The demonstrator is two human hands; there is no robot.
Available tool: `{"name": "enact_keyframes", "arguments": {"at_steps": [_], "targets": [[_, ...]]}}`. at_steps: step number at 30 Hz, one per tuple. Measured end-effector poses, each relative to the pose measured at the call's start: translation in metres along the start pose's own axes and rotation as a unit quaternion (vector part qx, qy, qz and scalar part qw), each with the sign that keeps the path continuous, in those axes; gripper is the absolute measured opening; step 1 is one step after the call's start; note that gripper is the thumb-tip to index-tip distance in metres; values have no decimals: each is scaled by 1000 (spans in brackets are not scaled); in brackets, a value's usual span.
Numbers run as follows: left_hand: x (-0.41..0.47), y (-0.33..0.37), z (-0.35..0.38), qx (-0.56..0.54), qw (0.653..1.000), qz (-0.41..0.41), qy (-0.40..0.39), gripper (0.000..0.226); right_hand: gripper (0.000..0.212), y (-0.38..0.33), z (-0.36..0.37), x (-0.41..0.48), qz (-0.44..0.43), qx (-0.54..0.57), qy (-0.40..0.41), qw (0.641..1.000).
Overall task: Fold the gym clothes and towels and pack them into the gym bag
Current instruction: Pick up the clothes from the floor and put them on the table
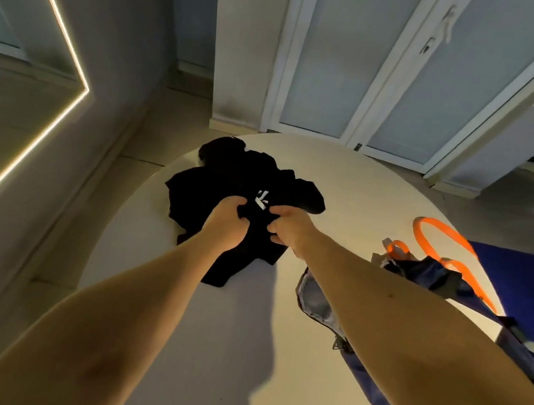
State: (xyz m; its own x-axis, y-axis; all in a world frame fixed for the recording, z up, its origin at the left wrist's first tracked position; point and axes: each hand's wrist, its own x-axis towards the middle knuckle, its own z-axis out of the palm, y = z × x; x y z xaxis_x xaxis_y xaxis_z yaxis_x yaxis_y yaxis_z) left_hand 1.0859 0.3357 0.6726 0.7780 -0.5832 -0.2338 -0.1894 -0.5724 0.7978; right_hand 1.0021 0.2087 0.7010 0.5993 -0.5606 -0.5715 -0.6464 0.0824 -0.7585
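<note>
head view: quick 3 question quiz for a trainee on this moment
1. True or false: the left hand and the right hand both grip the black garment.
2. The gym bag has straps coloured: A green, B orange, C white.
3. Fill in: the garment lies on a round ____.
Key: 1 true; 2 B; 3 table.

One wide-angle view looks from the person's head, forward and steeply down over the round tabletop [363,196]. It is close in: both forearms [141,291] enter from the bottom edge, and the left hand [225,227] and right hand [289,230] meet at the black garment [229,169] near mid-frame. Beyond, it faces what seem to be glass doors [332,56].
</note>
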Motion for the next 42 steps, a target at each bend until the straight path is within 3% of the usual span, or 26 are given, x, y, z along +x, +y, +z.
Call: {"name": "enact_keyframes", "arguments": {"at_steps": [3,11,19,25,30,33,38,42], "targets": [[-14,23,20,-11,1000,12,6,41,43,11,-26,-18,2,18,53,998],[-103,98,143,-17,992,53,-115,24,25,89,-141,-128,27,123,129,984],[-287,154,314,21,958,104,-267,21,27,281,-273,-317,84,186,247,947],[-500,157,461,96,909,130,-385,20,27,510,-330,-494,176,215,304,911],[-644,129,569,185,849,157,-470,14,16,684,-342,-630,250,291,345,857],[-708,114,626,271,779,213,-524,18,15,777,-342,-677,307,306,377,818],[-748,84,693,329,723,220,-567,14,26,865,-329,-709,333,365,400,772],[-763,50,760,378,663,244,-598,17,23,944,-303,-707,365,382,429,733]]}}
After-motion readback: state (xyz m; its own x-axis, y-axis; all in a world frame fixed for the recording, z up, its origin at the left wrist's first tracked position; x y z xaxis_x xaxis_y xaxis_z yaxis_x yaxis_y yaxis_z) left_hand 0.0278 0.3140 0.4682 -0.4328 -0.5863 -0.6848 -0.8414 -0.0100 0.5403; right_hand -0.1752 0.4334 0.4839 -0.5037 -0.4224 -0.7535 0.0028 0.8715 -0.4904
